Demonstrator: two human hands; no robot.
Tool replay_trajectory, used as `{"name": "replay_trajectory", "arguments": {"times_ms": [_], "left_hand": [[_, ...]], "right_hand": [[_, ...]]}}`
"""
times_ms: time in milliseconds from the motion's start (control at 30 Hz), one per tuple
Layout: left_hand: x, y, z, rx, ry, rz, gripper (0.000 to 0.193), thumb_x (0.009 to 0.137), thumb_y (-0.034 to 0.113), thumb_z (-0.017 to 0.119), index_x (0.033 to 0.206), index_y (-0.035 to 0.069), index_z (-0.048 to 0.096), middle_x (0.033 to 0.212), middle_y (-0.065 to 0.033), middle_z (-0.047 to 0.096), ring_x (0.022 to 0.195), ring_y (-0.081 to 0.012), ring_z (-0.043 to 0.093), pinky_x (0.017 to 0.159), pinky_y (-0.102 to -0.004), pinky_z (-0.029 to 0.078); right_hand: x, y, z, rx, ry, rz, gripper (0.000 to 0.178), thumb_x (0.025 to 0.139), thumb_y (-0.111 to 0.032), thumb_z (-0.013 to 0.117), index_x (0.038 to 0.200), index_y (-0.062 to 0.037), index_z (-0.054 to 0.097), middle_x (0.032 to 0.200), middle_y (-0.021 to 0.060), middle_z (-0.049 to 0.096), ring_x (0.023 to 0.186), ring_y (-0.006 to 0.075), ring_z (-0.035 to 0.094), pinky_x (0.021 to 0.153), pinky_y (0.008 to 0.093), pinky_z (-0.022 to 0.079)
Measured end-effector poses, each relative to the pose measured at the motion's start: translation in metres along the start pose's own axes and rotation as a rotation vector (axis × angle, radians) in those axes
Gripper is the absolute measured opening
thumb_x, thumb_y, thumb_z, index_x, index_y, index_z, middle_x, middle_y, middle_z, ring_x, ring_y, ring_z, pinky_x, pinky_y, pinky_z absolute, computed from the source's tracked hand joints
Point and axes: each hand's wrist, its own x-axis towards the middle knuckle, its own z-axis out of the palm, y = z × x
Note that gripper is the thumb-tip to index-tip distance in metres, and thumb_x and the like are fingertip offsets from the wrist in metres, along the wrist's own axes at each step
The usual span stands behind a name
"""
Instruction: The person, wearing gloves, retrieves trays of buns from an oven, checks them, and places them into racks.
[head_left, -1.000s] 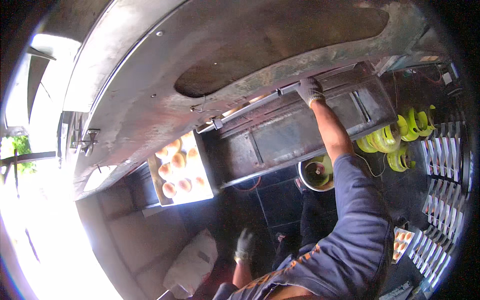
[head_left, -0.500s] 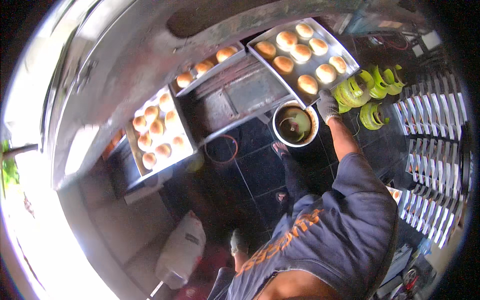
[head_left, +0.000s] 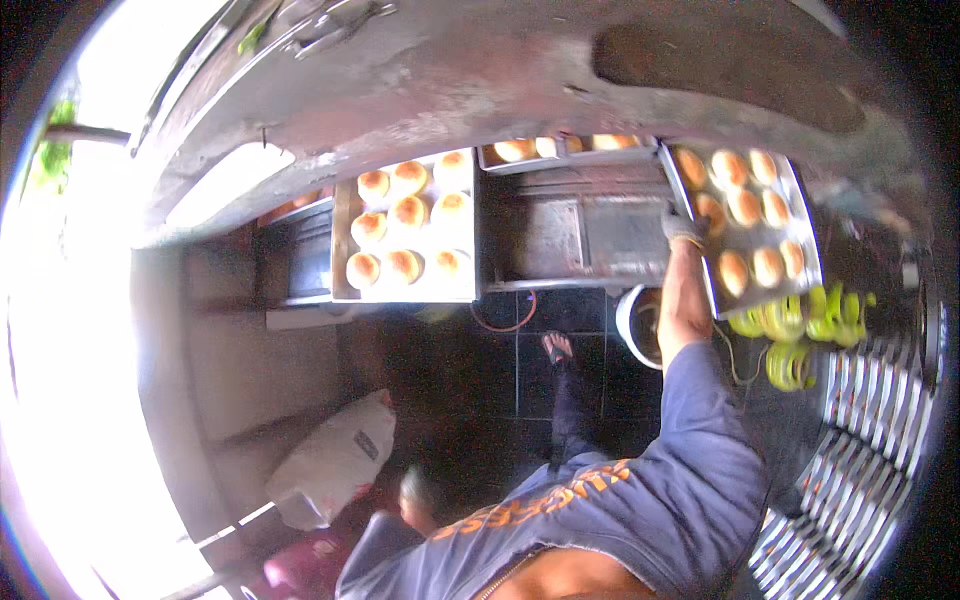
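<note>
My right hand, in a dark grey glove, reaches up to the left edge of the right-hand metal tray. It overlaps that edge beside the round golden-brown buns; motion blur hides how its fingers sit. Low in front of my body is my left hand, also gloved and smeared by motion, apart from the trays. Another tray with browned buns rests at the left of the oven opening. Between the two trays shows the bare metal oven floor, with more buns in a tray behind.
The oven's stained hood curves above the trays. Beneath the right tray stand a white bucket and green gas cylinders. Stacked trays are at the right. A white sack lies at lower left, by the bright doorway.
My right hand has gone from the right tray's near edge to its left edge. The view has turned, so the trays sit further right in it. My left hand stays low.
</note>
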Motion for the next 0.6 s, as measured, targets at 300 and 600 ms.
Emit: {"name": "replay_trajectory", "arguments": {"times_ms": [300, 600], "left_hand": [[0.246, 0.182, -0.178, -1.281, 0.211, 0.092, 0.051, 0.096, 0.026, 0.05, 0.142, 0.003, 0.046, 0.142, -0.02, 0.05, 0.128, -0.0337, 0.05, 0.107, -0.0428, 0.04], [0.258, 0.158, -0.177, -1.48, 0.375, -0.015, 0.028, 0.085, 0.011, 0.064, 0.106, -0.007, 0.065, 0.099, -0.0135, 0.067, 0.092, -0.0218, 0.058, 0.086, -0.037, 0.046]], "right_hand": [[-0.068, -0.017, -0.02, -2.3, 0.215, -0.875, 0.057, 0.093, -0.047, 0.053, 0.111, 0.0061, 0.064, 0.113, 0.0266, 0.065, 0.108, 0.0412, 0.063, 0.093, 0.0471, 0.05], [-0.336, -0.026, -0.195, -1.952, -0.256, -0.791, 0.032, 0.095, -0.024, 0.062, 0.107, 0.0055, 0.062, 0.099, 0.0169, 0.069, 0.094, 0.0242, 0.066, 0.08, 0.0358, 0.053]]}}
